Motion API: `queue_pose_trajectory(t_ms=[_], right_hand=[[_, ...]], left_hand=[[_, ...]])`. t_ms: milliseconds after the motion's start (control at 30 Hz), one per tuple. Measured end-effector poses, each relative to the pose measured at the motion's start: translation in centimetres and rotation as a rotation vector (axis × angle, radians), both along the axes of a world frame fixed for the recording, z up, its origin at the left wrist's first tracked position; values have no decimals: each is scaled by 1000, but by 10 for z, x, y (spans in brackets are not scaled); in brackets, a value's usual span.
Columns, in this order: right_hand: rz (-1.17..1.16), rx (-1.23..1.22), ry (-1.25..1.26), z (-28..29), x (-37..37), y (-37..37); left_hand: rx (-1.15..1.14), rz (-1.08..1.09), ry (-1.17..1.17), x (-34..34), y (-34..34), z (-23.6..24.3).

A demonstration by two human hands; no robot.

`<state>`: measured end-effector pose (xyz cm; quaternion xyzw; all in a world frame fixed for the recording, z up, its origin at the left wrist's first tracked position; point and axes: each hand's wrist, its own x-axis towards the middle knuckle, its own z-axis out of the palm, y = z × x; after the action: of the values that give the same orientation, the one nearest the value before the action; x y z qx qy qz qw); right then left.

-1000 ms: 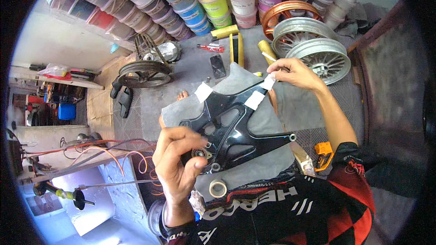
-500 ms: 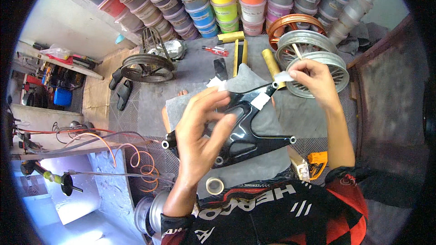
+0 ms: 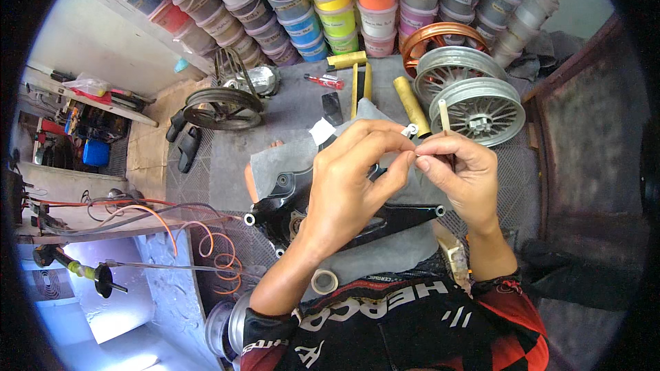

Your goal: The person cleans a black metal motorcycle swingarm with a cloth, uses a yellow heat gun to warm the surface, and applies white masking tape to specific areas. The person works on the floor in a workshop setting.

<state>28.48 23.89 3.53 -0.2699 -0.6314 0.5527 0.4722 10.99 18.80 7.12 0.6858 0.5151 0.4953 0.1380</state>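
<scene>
A glossy black motorcycle frame part (image 3: pixel 392 220) with round bosses at its ends lies across my lap over a grey cloth (image 3: pixel 268 168). Above it my left hand (image 3: pixel 357 178) is closed in a pinch, its thumb and forefinger meeting the fingertips of my right hand (image 3: pixel 460 168). Whatever is between the fingertips is too small to make out. A slim stick with a pale handle (image 3: pixel 445 115) stands up from my right hand's grip. A white patch (image 3: pixel 322 132) shows beyond my left hand. A roll of masking tape (image 3: pixel 324 282) rests close to my body.
Spoked wheels (image 3: pixel 478 113) stand at the far right, beside a yellow tube (image 3: pixel 411 106). A dark wheel (image 3: pixel 223 106) and sandals (image 3: pixel 185 148) lie at left. Stacked paint tubs (image 3: pixel 337 20) line the back. An orange coiled hose (image 3: pixel 223 257) hangs at left.
My right hand has come inward and down, and my left hand has moved right to meet it. The translucent white piece at my right fingertips no longer shows. My left fingers have closed to a pinch.
</scene>
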Motion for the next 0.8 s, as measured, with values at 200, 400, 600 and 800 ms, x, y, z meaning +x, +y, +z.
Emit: queue_pose_trajectory(t_ms=[200, 400, 600, 800], right_hand=[[-93, 101, -71, 0, -5, -3], [-174, 318, -230, 9, -6, -9], [-307, 625, -279, 5, -11, -10], [-377, 881, -258, -2, -11, -6]], left_hand=[[-65, 36, 1, 3, -4, 3], [-107, 53, -33, 5, -4, -1], [-92, 84, -68, 10, -2, -3], [-107, 74, -145, 12, -4, -2]])
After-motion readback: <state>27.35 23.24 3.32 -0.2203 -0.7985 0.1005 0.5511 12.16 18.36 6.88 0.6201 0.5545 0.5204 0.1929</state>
